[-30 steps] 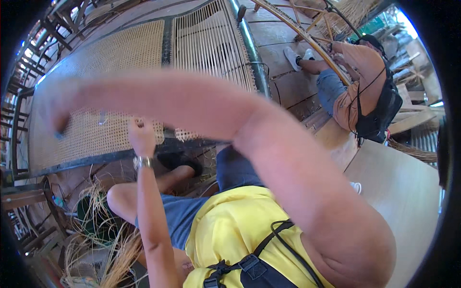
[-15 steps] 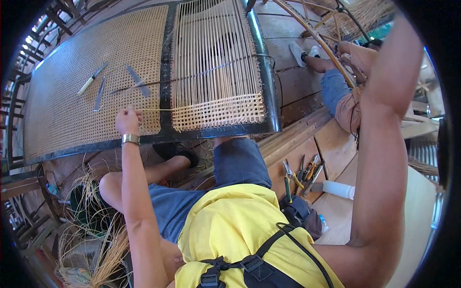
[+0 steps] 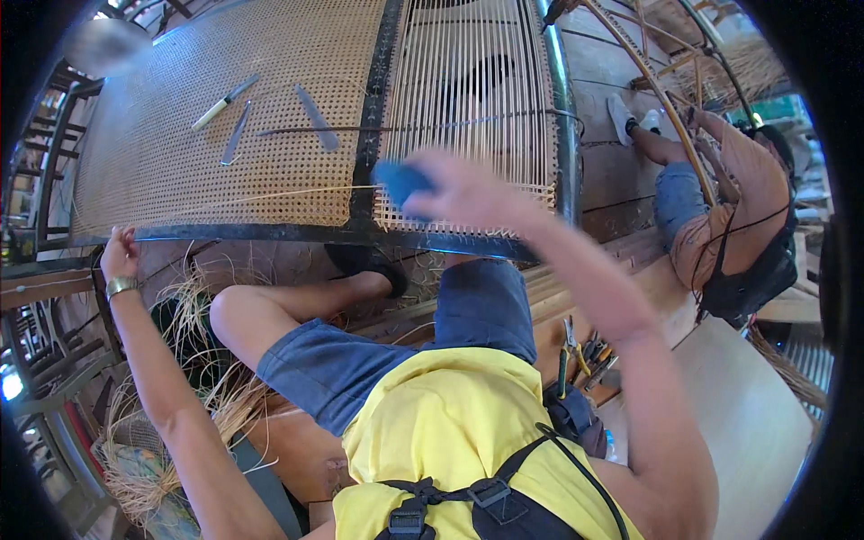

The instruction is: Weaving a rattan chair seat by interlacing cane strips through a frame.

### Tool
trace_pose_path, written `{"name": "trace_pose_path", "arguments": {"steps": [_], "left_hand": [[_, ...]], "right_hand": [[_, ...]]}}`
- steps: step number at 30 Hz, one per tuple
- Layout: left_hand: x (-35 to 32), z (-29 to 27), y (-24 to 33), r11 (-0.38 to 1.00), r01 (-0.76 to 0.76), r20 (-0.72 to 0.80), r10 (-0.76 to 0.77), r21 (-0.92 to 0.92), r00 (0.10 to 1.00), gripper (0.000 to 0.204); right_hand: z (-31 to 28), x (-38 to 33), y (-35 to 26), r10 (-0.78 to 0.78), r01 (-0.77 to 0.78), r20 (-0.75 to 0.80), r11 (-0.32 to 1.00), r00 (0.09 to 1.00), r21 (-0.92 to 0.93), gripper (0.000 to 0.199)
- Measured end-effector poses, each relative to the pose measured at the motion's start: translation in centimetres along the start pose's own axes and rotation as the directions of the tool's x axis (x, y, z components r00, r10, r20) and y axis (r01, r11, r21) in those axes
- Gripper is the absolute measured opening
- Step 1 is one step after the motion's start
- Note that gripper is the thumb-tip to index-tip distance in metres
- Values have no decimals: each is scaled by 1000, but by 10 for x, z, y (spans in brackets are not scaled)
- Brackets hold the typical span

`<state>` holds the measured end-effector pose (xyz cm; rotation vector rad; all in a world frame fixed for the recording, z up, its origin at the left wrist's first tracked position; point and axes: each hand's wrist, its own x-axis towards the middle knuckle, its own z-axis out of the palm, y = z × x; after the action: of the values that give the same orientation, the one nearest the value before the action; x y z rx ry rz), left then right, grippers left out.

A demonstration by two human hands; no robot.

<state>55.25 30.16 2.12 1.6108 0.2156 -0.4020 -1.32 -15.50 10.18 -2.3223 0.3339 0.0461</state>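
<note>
Fingers of right hand (image 3: 463,193) wrapping blurred blue tool (image 3: 400,180) above cane panel (image 3: 225,153); left hand (image 3: 119,254) pinching thin strand (image 3: 270,193) at frame corner.

Woven cane panel (image 3: 225,153), matt; metal frame (image 3: 270,232), glossy.

A dark-framed cane panel (image 3: 225,153) fills the upper left of the frame. On its woven part lie a light-handled knife (image 3: 225,102), two flat grey blades (image 3: 236,135) (image 3: 317,118) and a thin dark rod (image 3: 306,131), close together.
</note>
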Motion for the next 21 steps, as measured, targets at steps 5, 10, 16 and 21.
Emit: {"name": "trace_pose_path", "arguments": {"steps": [5,10,16,21], "left_hand": [[-58,4,-17,988,-10,46,3,156,999,37],[-179,106,-62,-68,-484,467,411,872,783,34],[-340,267,-82,-182,-938,853,392,-295,-344,37],[-415,309,-74,-542,-762,627,468,-353,-623,24]], "right_hand": [[83,41,13,77,-62,79,982,994,-181,43],[-46,19,59,412,-487,-307,842,858,-232,39],[-64,-65,43,355,-342,91,930,930,-136,42],[-140,-104,51,538,-512,-295,842,789,168,38]]}}
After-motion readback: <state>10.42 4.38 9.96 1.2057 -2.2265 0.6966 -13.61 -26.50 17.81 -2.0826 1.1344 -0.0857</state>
